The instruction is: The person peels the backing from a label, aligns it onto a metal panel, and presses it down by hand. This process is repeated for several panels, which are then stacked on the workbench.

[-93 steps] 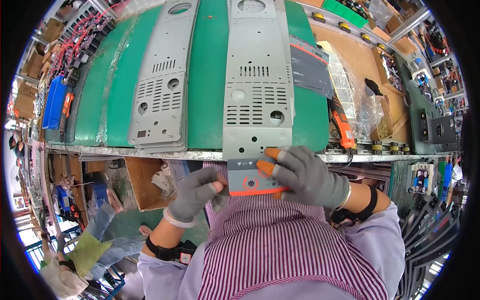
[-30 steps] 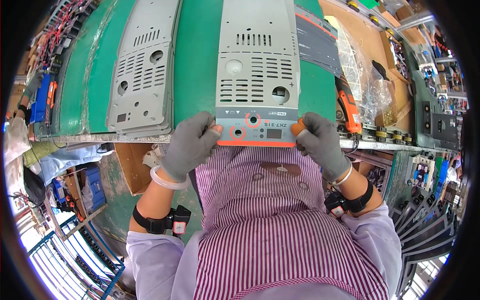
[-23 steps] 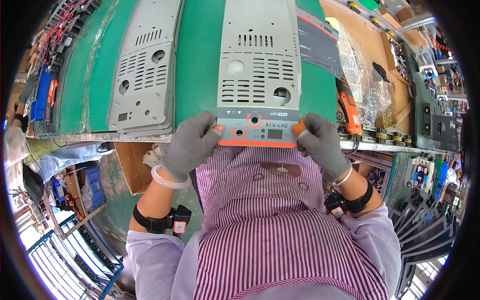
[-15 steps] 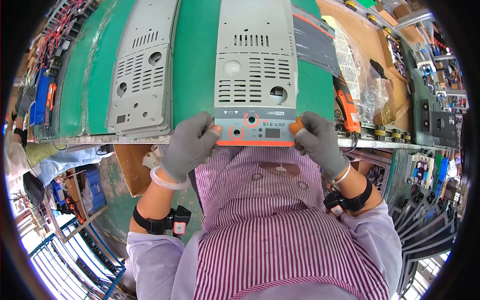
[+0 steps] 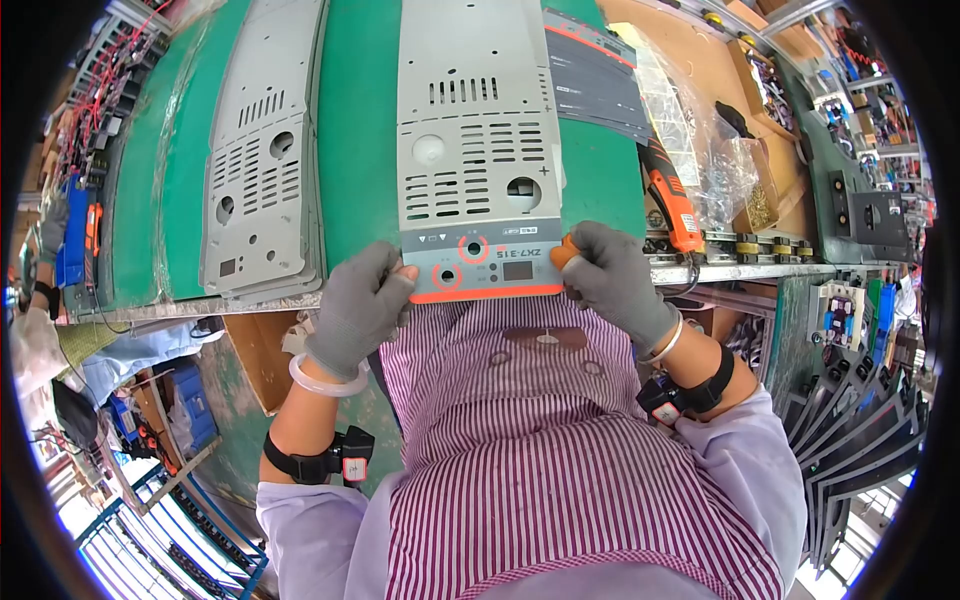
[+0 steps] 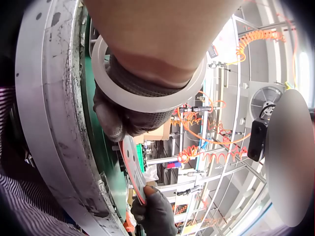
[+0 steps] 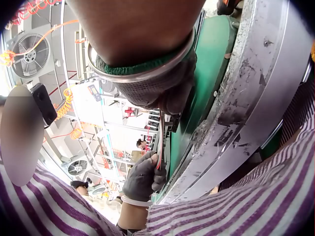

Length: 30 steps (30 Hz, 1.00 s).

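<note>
A printed panel label (image 5: 435, 288), grey with an orange lower edge and "ZX7-315" upside down, lies across the near end of a slotted grey sheet-metal panel (image 5: 440, 105). My gloved left hand (image 5: 355, 305) pinches its left end, the thumb beside the edge and the other fingers curled. At the opposite end my gloved right hand (image 5: 615, 290) pinches it, an orange-tipped finger at the corner. Seen edge-on in the left wrist view, the label (image 6: 132, 164) stretches between both hands. The right wrist view shows the same thin edge between them. The fingers' undersides are hidden.
Left of the held panel is a stack of similar metal panels (image 5: 262, 185) on the green bench top (image 5: 355, 150). More printed labels (image 5: 598, 95) lie on the right, beside an orange-and-black power tool (image 5: 675, 205). The bench's metal edge (image 5: 720, 272) runs below.
Around three seconds ago the right hand lay over the label's right part and the left fingers were beside its left edge. Now both hands pinch its ends. During the last second that grip stays unchanged.
</note>
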Each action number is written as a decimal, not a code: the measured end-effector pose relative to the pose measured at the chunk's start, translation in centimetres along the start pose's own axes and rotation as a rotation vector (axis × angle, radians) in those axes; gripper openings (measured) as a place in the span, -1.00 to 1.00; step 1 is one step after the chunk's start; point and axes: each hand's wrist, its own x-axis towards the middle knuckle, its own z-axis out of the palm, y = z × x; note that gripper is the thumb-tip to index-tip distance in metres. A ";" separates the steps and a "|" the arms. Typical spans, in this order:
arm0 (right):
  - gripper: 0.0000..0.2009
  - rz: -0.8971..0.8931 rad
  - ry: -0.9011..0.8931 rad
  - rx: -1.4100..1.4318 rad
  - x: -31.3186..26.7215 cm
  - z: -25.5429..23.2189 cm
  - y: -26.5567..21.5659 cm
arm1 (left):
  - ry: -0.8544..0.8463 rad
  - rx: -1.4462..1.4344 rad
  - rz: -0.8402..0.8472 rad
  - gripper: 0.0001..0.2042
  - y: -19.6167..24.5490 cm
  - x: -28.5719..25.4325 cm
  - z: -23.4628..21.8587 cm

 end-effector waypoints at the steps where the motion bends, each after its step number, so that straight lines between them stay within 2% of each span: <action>1: -0.81 0.003 -0.002 -0.005 0.0 0.0 -0.1 | 0.002 0.014 -0.009 -0.84 0.1 0.0 0.0; 4: -0.82 0.060 -0.001 -0.008 -0.1 0.0 -0.8 | -0.008 0.027 0.027 -0.85 -0.1 0.0 -0.1; 16: -0.81 -0.018 0.026 -0.073 0.0 0.0 -0.2 | 0.049 0.051 0.000 -0.84 0.2 -0.1 0.2; 19: -0.89 -0.076 0.009 -0.098 0.0 -0.1 -0.4 | 0.042 0.041 0.009 -0.84 0.1 0.0 0.1; 25: -0.90 -0.043 0.016 -0.080 0.0 0.0 -0.5 | 0.031 0.037 0.018 -0.85 -0.3 0.0 0.2; 28: -0.89 -0.140 0.074 -0.210 -0.2 0.0 -0.7 | 0.040 0.033 0.024 -0.85 -0.3 0.0 0.3; 30: -0.82 -0.141 0.068 -0.245 -0.2 -0.1 -0.8 | 0.054 0.051 0.029 -0.85 -0.1 -0.1 0.2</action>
